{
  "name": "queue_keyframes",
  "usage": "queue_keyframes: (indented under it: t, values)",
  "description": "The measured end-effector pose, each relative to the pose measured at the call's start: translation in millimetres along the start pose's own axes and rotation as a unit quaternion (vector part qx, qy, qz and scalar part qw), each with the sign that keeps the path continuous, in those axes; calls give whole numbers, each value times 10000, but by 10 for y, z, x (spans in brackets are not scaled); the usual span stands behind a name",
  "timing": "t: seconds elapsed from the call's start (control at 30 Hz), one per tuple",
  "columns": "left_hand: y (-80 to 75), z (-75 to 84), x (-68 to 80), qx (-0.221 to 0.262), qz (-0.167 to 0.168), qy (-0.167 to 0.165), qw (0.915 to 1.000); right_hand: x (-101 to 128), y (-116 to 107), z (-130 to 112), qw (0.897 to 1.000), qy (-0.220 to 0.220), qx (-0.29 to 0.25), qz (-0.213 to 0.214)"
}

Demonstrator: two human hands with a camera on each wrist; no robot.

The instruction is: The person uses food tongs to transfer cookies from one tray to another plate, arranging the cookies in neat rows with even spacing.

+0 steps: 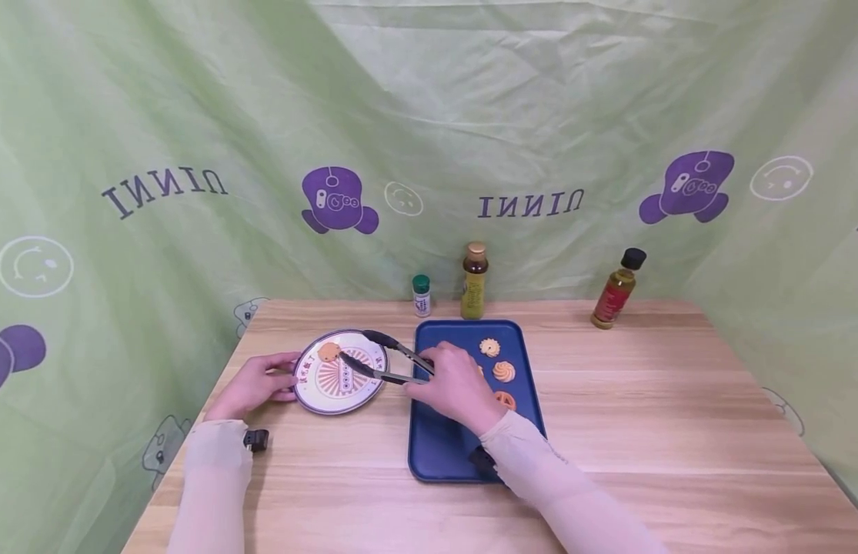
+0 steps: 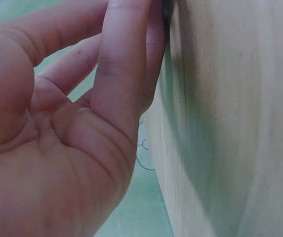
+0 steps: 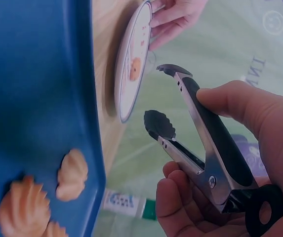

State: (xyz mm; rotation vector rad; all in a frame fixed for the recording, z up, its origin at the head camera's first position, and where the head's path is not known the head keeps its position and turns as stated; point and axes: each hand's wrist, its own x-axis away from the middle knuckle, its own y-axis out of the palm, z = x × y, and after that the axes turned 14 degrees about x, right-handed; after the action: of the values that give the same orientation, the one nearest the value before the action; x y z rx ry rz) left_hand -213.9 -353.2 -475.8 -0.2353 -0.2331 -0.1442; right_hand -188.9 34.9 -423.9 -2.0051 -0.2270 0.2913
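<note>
Left hand: the left hand [image 1: 254,385] lies near the tabletop's [image 1: 678,431] left edge, fingers [image 2: 126,74] nearly straight, their tips touching the plate's left rim; it grips nothing.
Plate: the plate [image 1: 311,394] sits left of centre, just beside the tray. It looks like a stiff, glazed dish, likely slippery on wood, so steadying it at the rim makes sense.
Cookie on plate: one cookie [image 1: 328,352] lies at the plate's far-left part, free of the tongs.
Tongs: the tongs [image 1: 387,358] reach over the plate, their scalloped tips apart and empty. Metal arms, dark grips; probably light and springy, best held at the grips.
Right hand: the right hand [image 1: 456,385] is over the tray's left edge, fingers [image 3: 181,197] and thumb curled round the tong handles.
Tray: the blue tray [image 1: 442,454] lies mid-tabletop.
Cookies on tray: piped cookies [image 1: 503,371] lie near its far-right corner. They look light, brittle and crumbly, so I would pinch them gently across their sides.
Far edge: three bottles [image 1: 474,281].
</note>
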Motion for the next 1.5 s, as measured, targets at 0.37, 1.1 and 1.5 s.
queue_keyframes:
  t: [0.37, 1.1, 1.5]
  values:
    - [2, 0, -10, -7, 15, -53, 10000, 383, -191, 439, 9988, 331, 233, 289]
    - [-16, 3, -18, 65, 11, -148, 9999, 715, -835, 1422, 9892, 680, 1202, 501]
    - [-6, -8, -24, 58, 29, -99, 9999, 702, -850, 1451, 9886, 546, 1341, 420]
